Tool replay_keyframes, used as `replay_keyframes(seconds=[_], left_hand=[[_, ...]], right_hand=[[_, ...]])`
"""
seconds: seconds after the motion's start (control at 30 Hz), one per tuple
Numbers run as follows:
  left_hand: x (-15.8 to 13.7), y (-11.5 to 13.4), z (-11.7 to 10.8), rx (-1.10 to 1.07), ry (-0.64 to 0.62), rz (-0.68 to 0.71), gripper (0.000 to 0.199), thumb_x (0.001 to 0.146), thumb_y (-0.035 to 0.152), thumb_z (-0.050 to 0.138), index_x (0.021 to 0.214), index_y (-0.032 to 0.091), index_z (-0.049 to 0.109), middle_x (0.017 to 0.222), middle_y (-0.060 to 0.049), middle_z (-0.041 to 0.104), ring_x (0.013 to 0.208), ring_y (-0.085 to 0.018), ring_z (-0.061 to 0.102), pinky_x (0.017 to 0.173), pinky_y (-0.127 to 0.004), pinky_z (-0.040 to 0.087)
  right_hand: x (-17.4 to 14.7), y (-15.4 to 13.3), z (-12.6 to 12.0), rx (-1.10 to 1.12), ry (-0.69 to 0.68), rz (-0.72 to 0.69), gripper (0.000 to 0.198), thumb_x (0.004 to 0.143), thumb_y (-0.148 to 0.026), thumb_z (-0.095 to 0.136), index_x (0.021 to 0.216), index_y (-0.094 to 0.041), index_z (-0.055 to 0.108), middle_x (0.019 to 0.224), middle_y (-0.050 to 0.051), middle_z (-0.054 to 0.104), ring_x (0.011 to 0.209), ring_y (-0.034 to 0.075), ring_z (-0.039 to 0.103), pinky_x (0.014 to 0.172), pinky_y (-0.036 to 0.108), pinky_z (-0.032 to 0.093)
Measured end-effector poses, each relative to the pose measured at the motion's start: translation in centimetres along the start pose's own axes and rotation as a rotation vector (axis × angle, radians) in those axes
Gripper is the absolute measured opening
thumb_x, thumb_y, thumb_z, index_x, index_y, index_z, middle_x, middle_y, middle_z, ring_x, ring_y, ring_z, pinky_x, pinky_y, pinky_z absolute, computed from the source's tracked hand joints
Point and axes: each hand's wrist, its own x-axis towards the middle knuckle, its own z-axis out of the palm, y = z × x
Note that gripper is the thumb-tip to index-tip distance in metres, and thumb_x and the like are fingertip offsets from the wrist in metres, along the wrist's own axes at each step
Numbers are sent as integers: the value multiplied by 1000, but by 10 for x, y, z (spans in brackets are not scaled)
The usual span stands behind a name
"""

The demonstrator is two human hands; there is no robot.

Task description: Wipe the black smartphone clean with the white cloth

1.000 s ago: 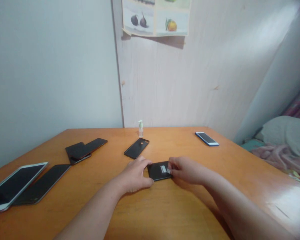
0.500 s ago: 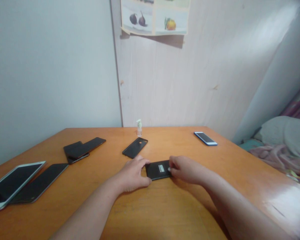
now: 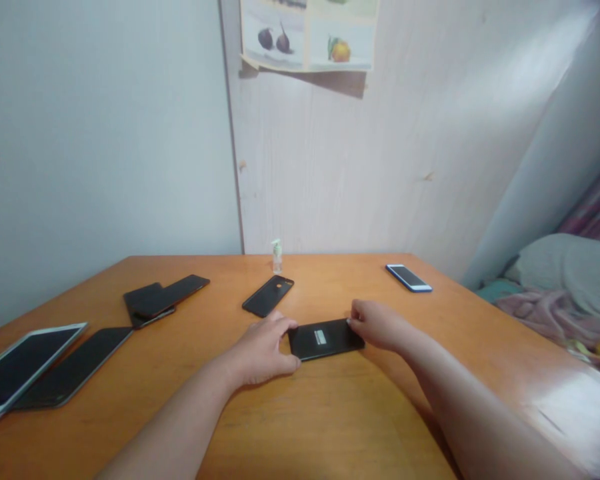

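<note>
Black phone (image 3: 340,339): flat on the counter (image 3: 310,420), lower centre of the frame, a pale label (image 3: 320,337) on its upward face.
Left hand (image 3: 263,351): thumb and fingers grasping the phone's left end.
Right hand (image 3: 379,325): fingers curled at its upper right corner; cannot tell whether they pinch anything.
Black case (image 3: 266,298): centre, near the pump bottle (image 3: 277,260).
Blue-edged phone (image 3: 409,277): right of centre.

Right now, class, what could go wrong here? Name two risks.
The black phone lies flat, braced by the left hand at one end, so a push from the right hand might slide or twist it. The black case sits just beyond the left hand and could get nudged into the pump bottle.
</note>
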Motion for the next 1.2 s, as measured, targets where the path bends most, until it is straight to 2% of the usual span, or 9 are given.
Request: replay_keyframes(seconds=[0.07,0.23,0.43,0.63,0.83,1.0,1.03,1.2], left_hand=[[0,-1,1,3,5,1,56,65,37,69,119,25,60,109,-5,55,92,-23,56,77,-31,47],[0,-2,2,12,21,3,56,65,36,69,118,24,60,106,-5,55,89,-23,56,75,-31,48],[0,-1,2,-15,23,7,55,65,36,69,118,25,60,111,-6,55,92,-23,56,77,-30,47],[0,-3,4,11,32,9,55,64,35,69,118,25,60,107,-5,55,89,-22,56,75,-30,47],[1,-2,3,14,26,5,55,65,36,68,118,25,60,107,-5,55,90,-22,56,75,-30,47],[1,-1,2,31,20,17,53,65,35,68,116,24,61,106,-5,55,88,-22,56,75,-30,47],[1,0,2,31,20,15,53,65,35,68,116,24,61,106,-5,55,89,-22,56,75,-30,47],[1,2,0,16,3,-2,54,65,37,68,118,25,60,106,-5,55,89,-22,56,74,-30,47]], right_hand=[[0,-3,3,1,23,-18,5,80,-20,54,80,-19,59,80,6,66,70,16,54,56,25,27],[-1,-13,15,129,10,-185,8,80,-22,55,85,-21,62,79,2,68,69,14,56,57,24,30],[10,-1,15,104,108,-76,10,81,-23,57,80,-18,65,82,6,68,76,18,58,61,26,34],[8,-10,25,200,89,-269,11,82,-23,57,83,-20,67,84,3,66,76,15,58,64,24,37],[17,2,22,119,172,-110,13,82,-23,58,80,-16,69,86,8,63,80,18,57,67,27,38],[10,-10,26,206,126,-285,15,84,-22,56,86,-20,70,89,5,61,81,15,57,70,24,39],[10,-10,26,204,116,-286,15,83,-22,56,87,-20,70,89,5,61,80,15,57,70,24,40],[14,6,12,101,103,-105,14,76,-15,57,83,-17,69,85,7,63,77,17,57,64,25,37]])
